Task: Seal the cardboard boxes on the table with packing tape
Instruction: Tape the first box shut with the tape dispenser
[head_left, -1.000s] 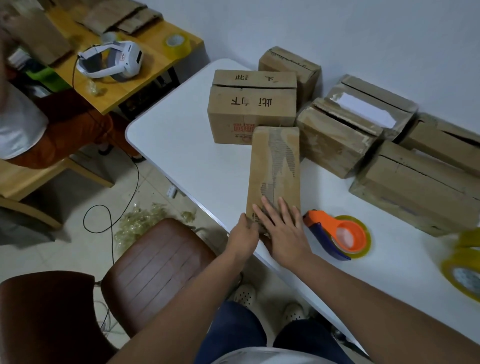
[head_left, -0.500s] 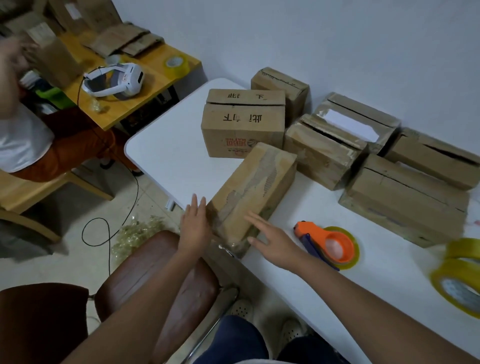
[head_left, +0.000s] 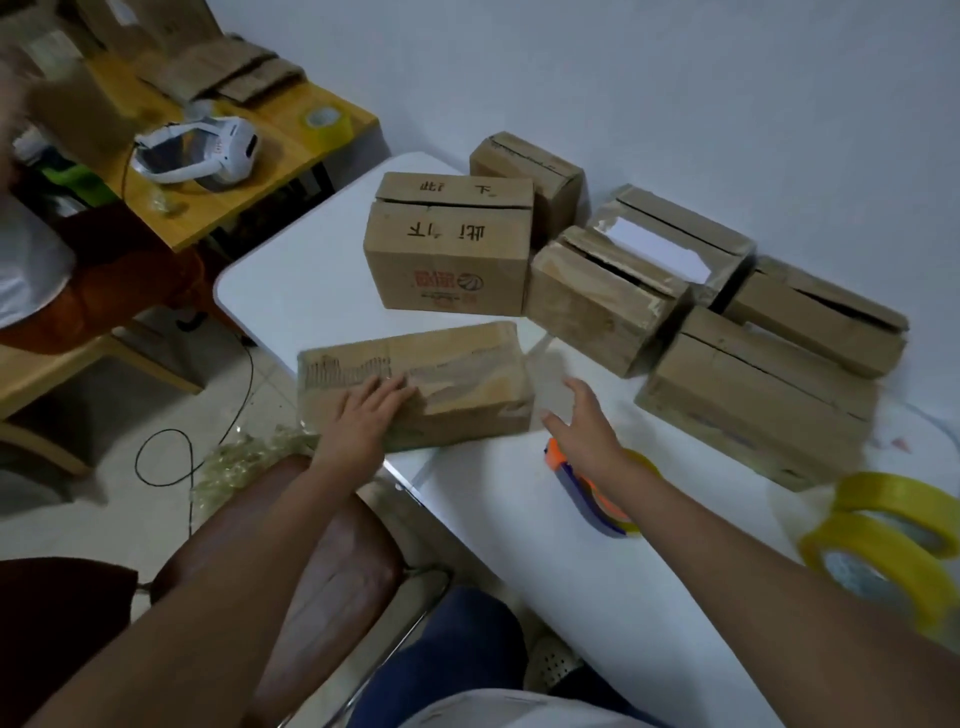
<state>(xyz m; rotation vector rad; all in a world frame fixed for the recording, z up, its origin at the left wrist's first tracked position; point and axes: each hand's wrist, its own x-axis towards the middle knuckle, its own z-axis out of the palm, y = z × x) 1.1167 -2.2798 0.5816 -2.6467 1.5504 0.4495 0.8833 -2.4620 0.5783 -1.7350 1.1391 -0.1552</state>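
**Worn box under your left hand at the bench edge**

Your left hand lies flat on the long worn brown cardboard box in the lower middle of the frame, fingers straight and pressed to its top face. That face is scuffed, its outer paper torn away in a ragged strip so the ribbed corrugation shows. The box lies lengthwise along the near edge of the smooth white bench, its left end overhanging the corner.

Your right hand hovers just right of the box's end, fingers spread wide and holding nothing; whether it touches the cardboard cannot be told. Under your right wrist lies the orange and blue plastic tape dispenser with a clear-yellow roll, partly hidden by the arm.

Across the middle and right of the frame stand more rectangular boxes: a printed brown carton with dark characters on its flaps, its top seam gaping, and several rough-surfaced cartons with open seams beside it toward the wall. At the lower right edge two glossy yellow rolls of packing tape rest on the bench, overlapping.
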